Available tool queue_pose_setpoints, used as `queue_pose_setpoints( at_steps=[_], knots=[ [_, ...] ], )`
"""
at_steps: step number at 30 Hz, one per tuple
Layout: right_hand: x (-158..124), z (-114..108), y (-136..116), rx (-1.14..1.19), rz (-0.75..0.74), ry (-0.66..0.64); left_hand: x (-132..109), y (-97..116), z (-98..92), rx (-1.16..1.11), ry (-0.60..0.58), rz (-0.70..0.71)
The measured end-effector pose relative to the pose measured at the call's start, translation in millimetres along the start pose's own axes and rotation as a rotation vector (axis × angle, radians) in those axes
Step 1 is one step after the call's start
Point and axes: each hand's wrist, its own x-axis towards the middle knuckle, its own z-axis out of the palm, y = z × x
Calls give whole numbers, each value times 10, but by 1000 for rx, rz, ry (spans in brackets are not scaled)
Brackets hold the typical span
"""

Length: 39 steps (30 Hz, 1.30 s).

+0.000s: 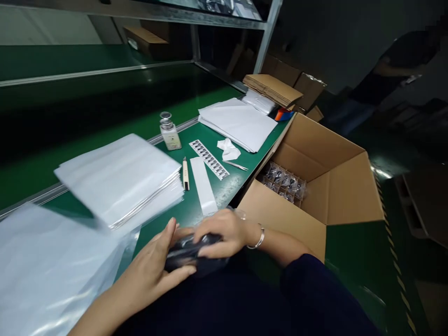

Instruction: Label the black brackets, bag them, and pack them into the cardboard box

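A dark, glossy object [185, 252], blurred by motion, is held low in front of my body at the green worktable's near edge. What kind it is I cannot make out. My left hand [154, 263] grips its left end, thumb on the near side. From above and the right, my right hand [222, 233] wraps over the other end. Some clear plastic shows beside the right wrist. Just beyond the hands lie a white paper strip [203, 186], a sheet of black-and-white labels [209, 159] and a cutter knife [185, 175].
Stacked white sheets [122, 172] and clear plastic bags [52, 266] cover the left. A dispenser bottle [170, 133], crumpled tissue [229, 150] and tweezers [236, 165] stand or lie farther back. At right, an open carton [343, 196] holds plastic-wrapped items in dividers. Another person [385, 79] stands beyond.
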Motion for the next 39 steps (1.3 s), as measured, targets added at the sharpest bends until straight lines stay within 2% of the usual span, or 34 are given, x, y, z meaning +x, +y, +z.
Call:
queue_pose_setpoints(
  at_steps=[2,4,5,6,7,9,11,13,15,19,25,31,39],
  knots=[
    [-394,-364,2,-47,186,307,122,-10,62,-6,23,-83],
    [-853,-807,-31,-265,394,715,138,-97,101,44,-8,-192],
    [-1090,-1034,-43,-406,494,864,112,-168,125,78,-40,-234],
    [-1321,-1248,-39,-547,588,967,70,-250,160,113,-74,-257],
    [-1541,-1439,-11,-672,699,1002,17,-337,206,141,-108,-264],
    [-1921,-1718,143,-865,995,902,-94,-499,330,175,-148,-246],
    [-2214,-1839,417,-948,1328,646,-184,-619,464,197,-155,-214],
    [-2432,-1827,747,-929,1585,368,-232,-684,566,221,-147,-189],
    [-2602,-1740,1046,-871,1687,246,-244,-707,614,238,-155,-164],
    [-2865,-1595,1380,-793,1757,150,-243,-706,608,263,-192,-128],
    [-3090,-1653,1475,-796,1806,92,-324,-762,662,289,-184,-168],
    [-3101,-1703,1543,-827,1791,39,-337,-788,684,359,-178,-77],
    [-2965,-1481,1609,-768,1758,-107,-332,-774,721,392,-156,-61]
  ],
)
